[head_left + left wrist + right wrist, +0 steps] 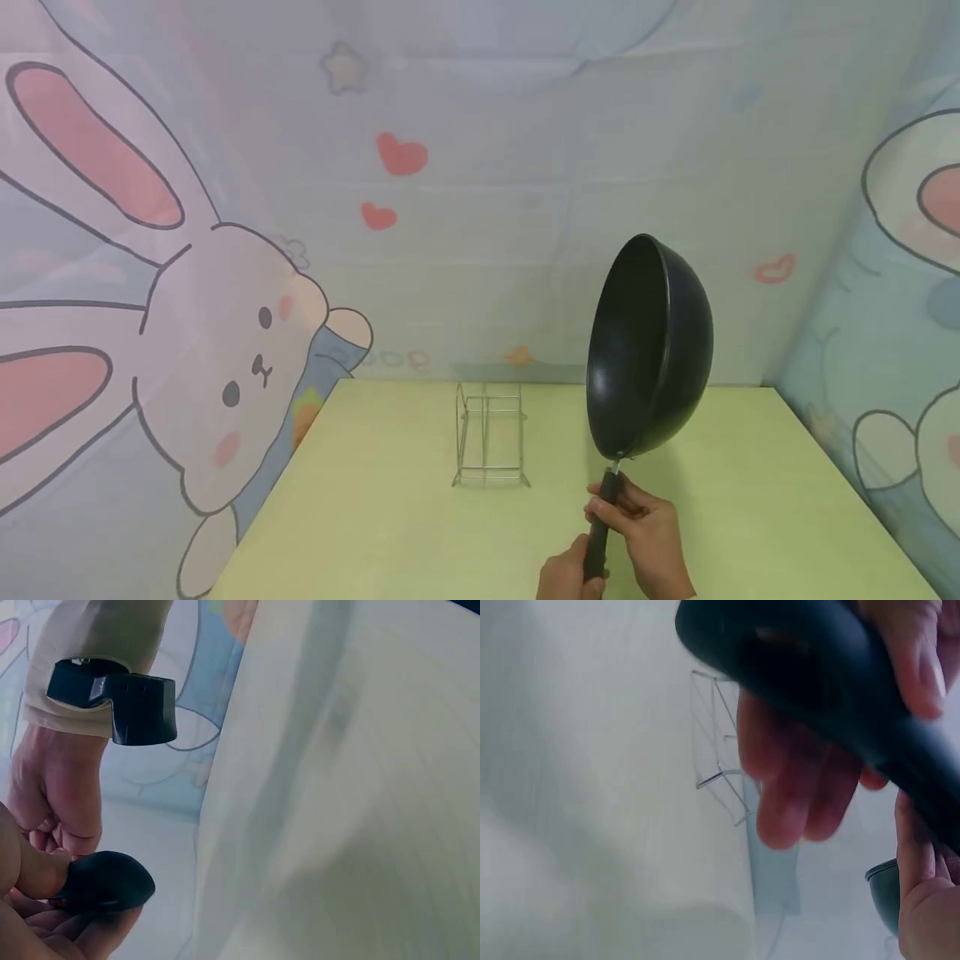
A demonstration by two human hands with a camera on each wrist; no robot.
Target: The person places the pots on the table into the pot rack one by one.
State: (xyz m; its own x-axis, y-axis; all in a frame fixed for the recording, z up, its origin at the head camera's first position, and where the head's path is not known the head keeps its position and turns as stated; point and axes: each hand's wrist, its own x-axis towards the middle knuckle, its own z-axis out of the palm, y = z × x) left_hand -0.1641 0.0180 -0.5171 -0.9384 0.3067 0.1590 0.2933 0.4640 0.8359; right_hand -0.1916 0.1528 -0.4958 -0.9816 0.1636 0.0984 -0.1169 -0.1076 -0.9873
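A black wok [686, 350] is held up on its handle, bowl uppermost, its opening facing left. My left hand [566, 577] grips the lower end of the black handle [597, 542]. Higher up, just below the bowl, my right hand [654, 533] grips the same handle between thumb and fingers. The rounded handle end [109, 881] pokes out of my left hand [30, 915] in the left wrist view. There, my right hand [64, 787] is beyond it. The right wrist view shows the handle [840, 667] close up, with a hole near its end.
A thin metal wire rack [487, 473] stands on the pale yellow-green table [375, 517], left of the wok. Behind the table's back edge hangs a cloth backdrop [487, 275] printed with rabbits and hearts, which also runs along both sides.
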